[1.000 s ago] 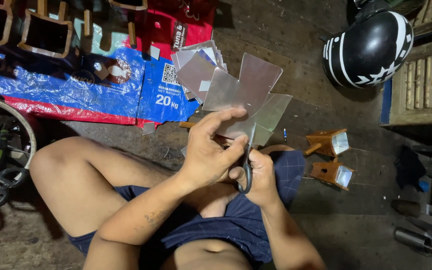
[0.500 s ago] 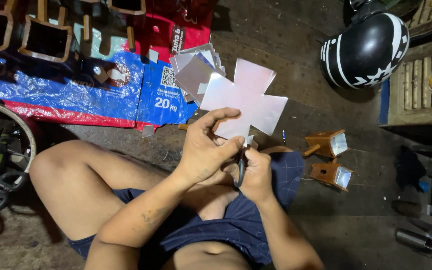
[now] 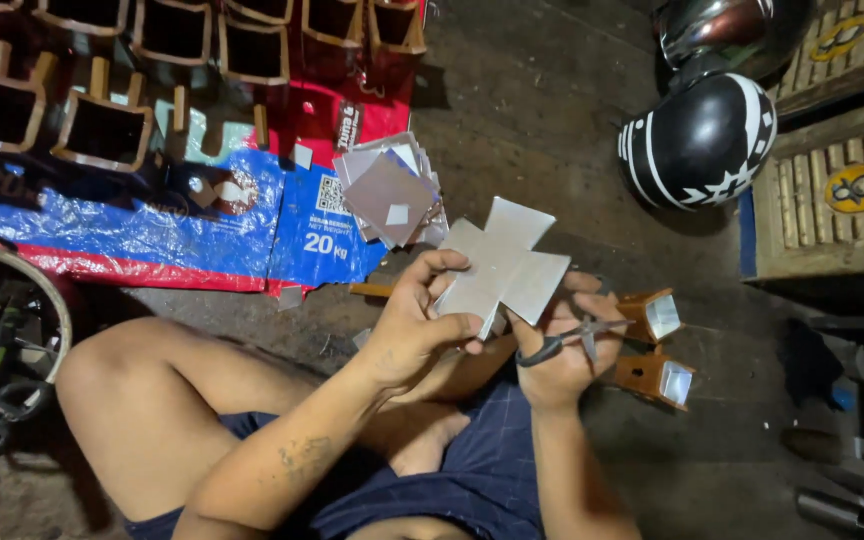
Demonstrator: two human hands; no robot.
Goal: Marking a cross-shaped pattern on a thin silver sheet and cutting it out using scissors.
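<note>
Blue-red printed sack (image 3: 202, 235) flat on floor.

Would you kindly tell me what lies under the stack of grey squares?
The stack of grey squares lies on a blue and red sack spread over the floor; what the sack covers is hidden.

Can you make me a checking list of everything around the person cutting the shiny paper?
Surface: bare dark floor; the person sits on it.
Job's things: cross-shaped silvery sheet; scissors.
Clutter: stack of silvery squares on a blue and red sack; wooden open boxes; two small wooden pieces with shiny faces.
Grippers: left hand pinches the sheet; right hand holds the scissors and touches the sheet.
Cables: nothing seen.
Surroundings: black and white helmet; wooden pallet; part of a wheel at the left edge.
</note>
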